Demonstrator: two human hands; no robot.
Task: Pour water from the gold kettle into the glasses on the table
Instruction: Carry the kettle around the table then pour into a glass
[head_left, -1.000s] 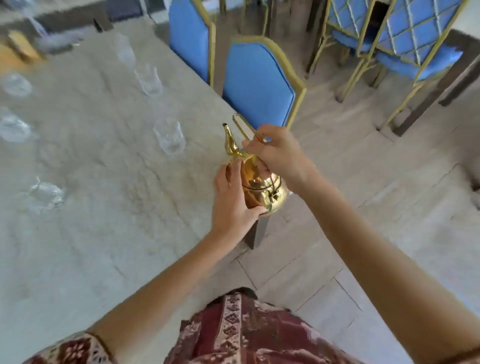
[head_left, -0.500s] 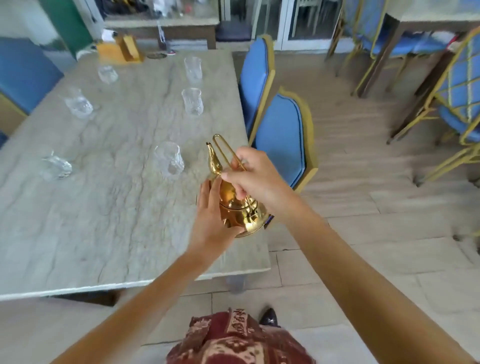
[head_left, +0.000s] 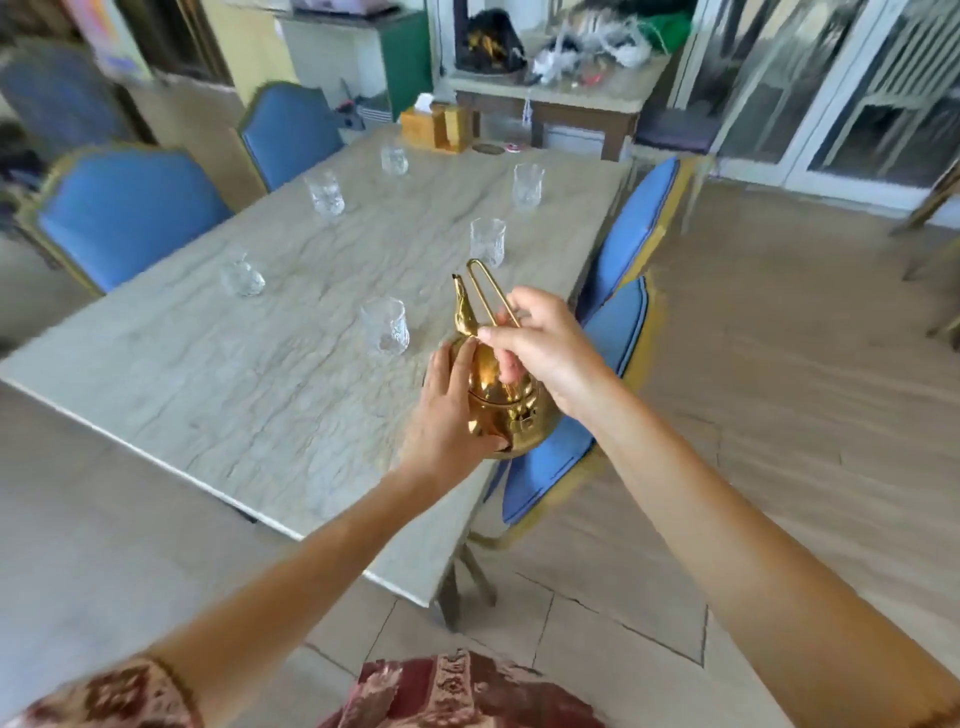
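The gold kettle (head_left: 501, 405) is held over the near right edge of the marble table (head_left: 249, 379), spout pointing away from me. My left hand (head_left: 447, 415) cups its left side. My right hand (head_left: 540, 348) grips the thin looped handle on top. Several clear glasses stand on the table: the nearest glass (head_left: 385, 326) just left of the spout, another glass (head_left: 487, 242) beyond it, a third glass (head_left: 242, 278) to the left, and more further back. Whether any glass holds water I cannot tell.
Blue chairs with gold frames stand at the right side (head_left: 587, 415) and left side (head_left: 124, 208) of the table. A wooden tissue box (head_left: 434, 127) sits at the far end. A cluttered side table (head_left: 561, 98) stands behind.
The view has swung up and left, showing the whole table. Both hands keep the kettle, which has stayed near the nearest glass at the table's right edge.
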